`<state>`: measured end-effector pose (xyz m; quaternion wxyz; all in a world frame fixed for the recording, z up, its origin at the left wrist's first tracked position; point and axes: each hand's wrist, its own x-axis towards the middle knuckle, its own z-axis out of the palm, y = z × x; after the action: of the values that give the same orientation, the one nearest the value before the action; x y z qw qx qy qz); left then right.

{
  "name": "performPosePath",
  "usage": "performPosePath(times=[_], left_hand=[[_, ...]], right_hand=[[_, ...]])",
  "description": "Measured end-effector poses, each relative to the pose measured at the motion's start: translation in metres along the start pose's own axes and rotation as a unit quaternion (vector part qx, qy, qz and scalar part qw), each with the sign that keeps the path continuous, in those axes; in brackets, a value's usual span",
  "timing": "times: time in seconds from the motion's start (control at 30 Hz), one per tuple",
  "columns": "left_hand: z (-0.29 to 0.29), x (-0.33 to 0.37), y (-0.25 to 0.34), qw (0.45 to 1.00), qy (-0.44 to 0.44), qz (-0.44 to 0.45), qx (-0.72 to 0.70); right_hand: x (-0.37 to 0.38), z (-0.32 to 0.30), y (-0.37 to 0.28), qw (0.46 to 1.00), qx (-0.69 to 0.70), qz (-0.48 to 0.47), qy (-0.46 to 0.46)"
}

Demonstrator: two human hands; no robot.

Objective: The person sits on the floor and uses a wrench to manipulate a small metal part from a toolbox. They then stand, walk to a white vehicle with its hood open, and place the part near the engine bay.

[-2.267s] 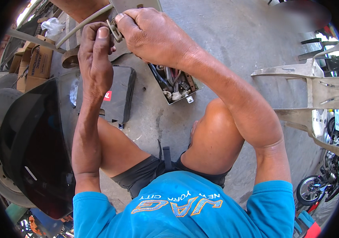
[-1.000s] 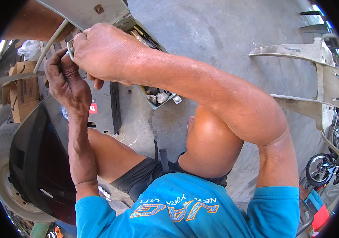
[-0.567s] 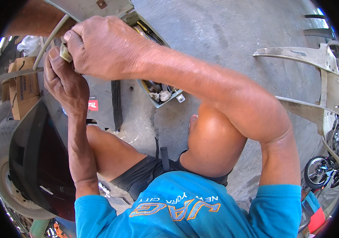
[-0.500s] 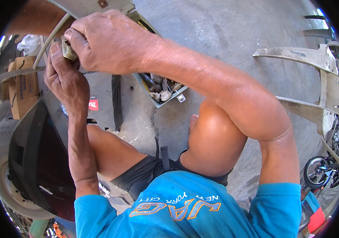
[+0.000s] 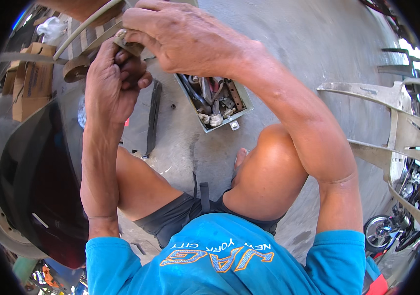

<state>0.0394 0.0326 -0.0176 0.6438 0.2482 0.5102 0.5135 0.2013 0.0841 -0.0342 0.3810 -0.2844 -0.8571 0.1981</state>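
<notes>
Left hand [image 5: 110, 86] raised high, thumb and fingers bent close, pinching a small tan piece [image 5: 130, 47]. Right hand [image 5: 183, 37] meets it from the other side, fingers curled near the piece's top; cannot tell whether they grip. Piece sits between the hands, above the floor [image 5: 308, 44]. Below: open metal toolbox [image 5: 247, 109], crammed with tools; dark flat case [image 5: 138, 130] to its left. Cardboard box [image 5: 38, 81] farther left; pale chair [image 5: 404, 125] well off right.

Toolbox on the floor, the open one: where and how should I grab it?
Hold the toolbox by the rims of its two long walls, coming from left and right, I'd say. It stands open, its rims free toward the near end, and its many tools probably make it heavy. The metal tab there looks too small.
</notes>
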Motion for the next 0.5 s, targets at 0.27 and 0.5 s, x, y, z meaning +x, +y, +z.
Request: performPosePath(times=[0.27, 0.5], left_hand=[[-0.021, -0.016, 0.01, 0.997, -0.074, 0.013, 0.013], [-0.029, -0.029, 0.0, 0.91, 0.009, 0.34, 0.238]], right_hand=[[0.015, -0.013, -0.02, 0.986, -0.061, -0.151, -0.036], [0.026, -0.015, -0.067, 0.972, 0.137, 0.179, -0.066]])
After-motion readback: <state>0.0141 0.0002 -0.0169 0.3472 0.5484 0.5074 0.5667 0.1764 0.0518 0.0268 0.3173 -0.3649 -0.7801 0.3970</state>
